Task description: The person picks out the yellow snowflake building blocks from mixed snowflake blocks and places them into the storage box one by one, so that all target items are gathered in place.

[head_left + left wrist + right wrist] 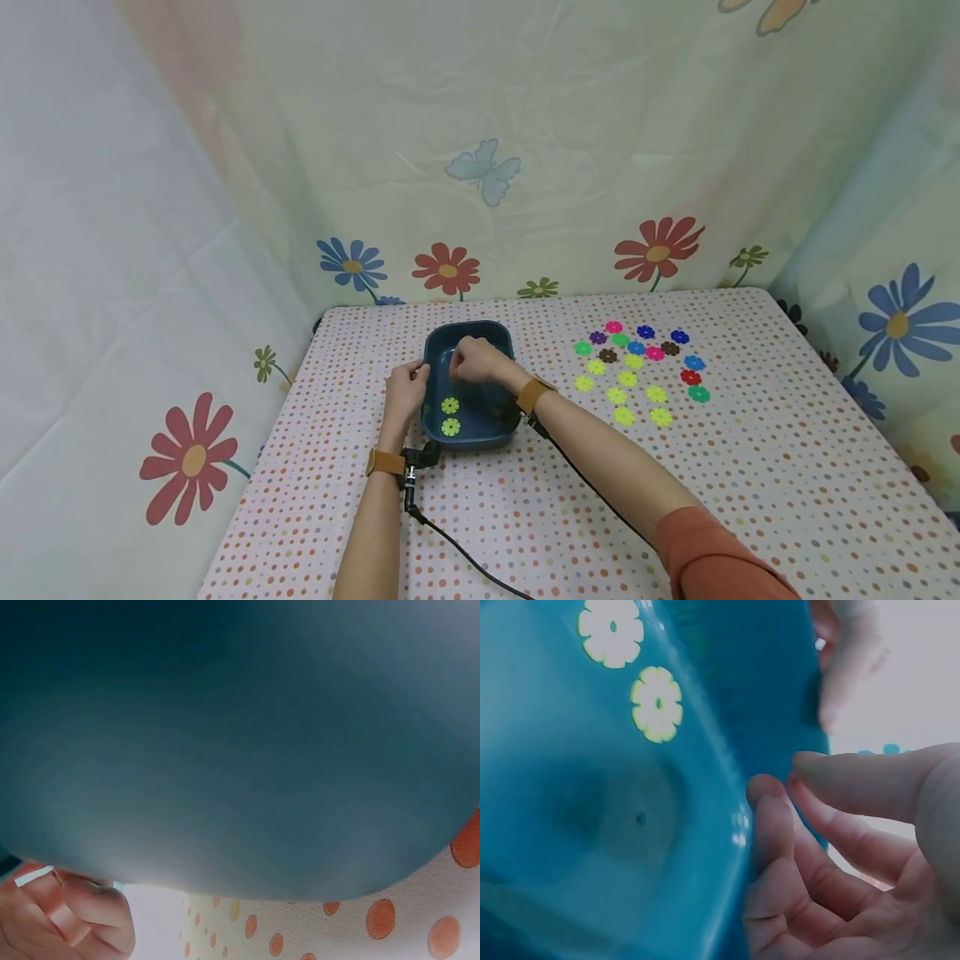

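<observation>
A dark blue rectangular basin [480, 439] with rounded corners stands on the table. My left hand [406, 387] grips its left rim; in the left wrist view, curled fingers [97, 911] show at the basin's edge below its large blurred wall [247, 765]. My right hand [480, 360] reaches inside the basin, near the far left part. Up close, its thumb and fingers [855, 780] come together beside the inner wall; I cannot tell whether they pinch anything. Two yellow-green flower-shaped discs [450, 406] lie in a line on the basin floor at the near left.
Many flower-shaped plastic discs [627, 379] in yellow, green, pink, blue, brown, purple and red lie spread right of the basin. A dotted cloth [600, 517] covers the table. Black cables [480, 567] run from both wrist cameras. Flower-print curtains [480, 100] hang behind and at the sides.
</observation>
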`<control>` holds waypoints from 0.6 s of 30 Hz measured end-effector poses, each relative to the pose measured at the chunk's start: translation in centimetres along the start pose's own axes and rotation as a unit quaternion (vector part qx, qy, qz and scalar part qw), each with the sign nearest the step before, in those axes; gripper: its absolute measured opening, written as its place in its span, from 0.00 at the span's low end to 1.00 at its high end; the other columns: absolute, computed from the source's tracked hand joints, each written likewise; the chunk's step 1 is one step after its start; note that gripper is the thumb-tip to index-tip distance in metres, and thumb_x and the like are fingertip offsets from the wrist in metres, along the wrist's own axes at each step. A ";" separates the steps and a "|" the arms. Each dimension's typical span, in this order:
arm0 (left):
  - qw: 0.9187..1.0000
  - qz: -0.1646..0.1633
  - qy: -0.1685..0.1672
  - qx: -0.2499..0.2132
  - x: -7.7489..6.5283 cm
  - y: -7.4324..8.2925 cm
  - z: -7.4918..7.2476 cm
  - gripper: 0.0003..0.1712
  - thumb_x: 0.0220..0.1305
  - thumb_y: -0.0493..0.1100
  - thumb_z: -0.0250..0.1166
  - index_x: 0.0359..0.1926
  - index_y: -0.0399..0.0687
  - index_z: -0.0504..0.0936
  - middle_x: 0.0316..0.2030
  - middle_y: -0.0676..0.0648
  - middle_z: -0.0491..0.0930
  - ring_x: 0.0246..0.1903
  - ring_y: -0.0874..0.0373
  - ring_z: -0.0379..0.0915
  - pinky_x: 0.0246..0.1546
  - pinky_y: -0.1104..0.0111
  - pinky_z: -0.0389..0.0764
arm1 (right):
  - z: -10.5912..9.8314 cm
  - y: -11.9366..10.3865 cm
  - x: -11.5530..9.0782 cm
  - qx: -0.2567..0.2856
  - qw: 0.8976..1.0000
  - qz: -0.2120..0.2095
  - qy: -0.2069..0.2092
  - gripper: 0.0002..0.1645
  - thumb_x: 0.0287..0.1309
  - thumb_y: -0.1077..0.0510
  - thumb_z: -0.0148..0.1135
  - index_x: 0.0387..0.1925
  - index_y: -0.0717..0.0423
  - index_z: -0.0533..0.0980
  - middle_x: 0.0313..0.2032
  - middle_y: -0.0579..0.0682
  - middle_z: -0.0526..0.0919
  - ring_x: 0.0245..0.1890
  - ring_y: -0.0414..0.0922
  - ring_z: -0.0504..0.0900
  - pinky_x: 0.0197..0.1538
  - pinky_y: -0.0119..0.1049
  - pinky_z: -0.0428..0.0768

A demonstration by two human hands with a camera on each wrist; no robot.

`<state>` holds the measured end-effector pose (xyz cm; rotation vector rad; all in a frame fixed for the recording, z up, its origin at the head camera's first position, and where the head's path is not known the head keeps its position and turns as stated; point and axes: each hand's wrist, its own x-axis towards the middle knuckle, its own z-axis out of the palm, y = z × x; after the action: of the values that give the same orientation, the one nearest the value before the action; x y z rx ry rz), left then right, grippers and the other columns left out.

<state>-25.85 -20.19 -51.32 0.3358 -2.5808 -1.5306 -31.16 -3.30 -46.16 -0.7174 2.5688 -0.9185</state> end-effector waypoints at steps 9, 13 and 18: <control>1.000 0.003 0.006 0.004 -0.1 0.1 0.0 0.23 0.78 0.46 0.55 0.64 0.36 0.78 0.36 0.40 0.82 0.32 0.54 0.75 0.29 0.66 0.72 | -2.7 1.2 -1.7 0.016 0.998 -0.012 0.057 0.07 0.66 0.58 0.64 0.40 0.58 0.84 0.33 0.49 0.84 0.30 0.44 0.78 0.36 0.36 0.76; 1.000 -0.001 0.009 0.010 -0.1 0.1 0.1 0.23 0.78 0.46 0.55 0.65 0.36 0.77 0.43 0.39 0.84 0.37 0.51 0.78 0.34 0.64 0.77 | -3.9 2.6 -2.7 0.033 0.996 -0.004 0.084 0.08 0.67 0.59 0.64 0.41 0.59 0.84 0.33 0.50 0.84 0.31 0.45 0.78 0.36 0.38 0.77; 1.000 -0.005 0.008 0.007 -0.2 0.2 0.1 0.24 0.78 0.46 0.55 0.66 0.36 0.76 0.48 0.38 0.83 0.42 0.49 0.80 0.39 0.62 0.80 | -5.8 5.0 -4.2 0.042 0.992 0.008 0.116 0.09 0.67 0.58 0.63 0.43 0.59 0.83 0.34 0.52 0.85 0.33 0.48 0.81 0.36 0.40 0.77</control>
<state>-25.68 -20.01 -51.19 0.3613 -2.5815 -1.5083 -32.10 5.25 -44.65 -0.5970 2.7097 -1.1586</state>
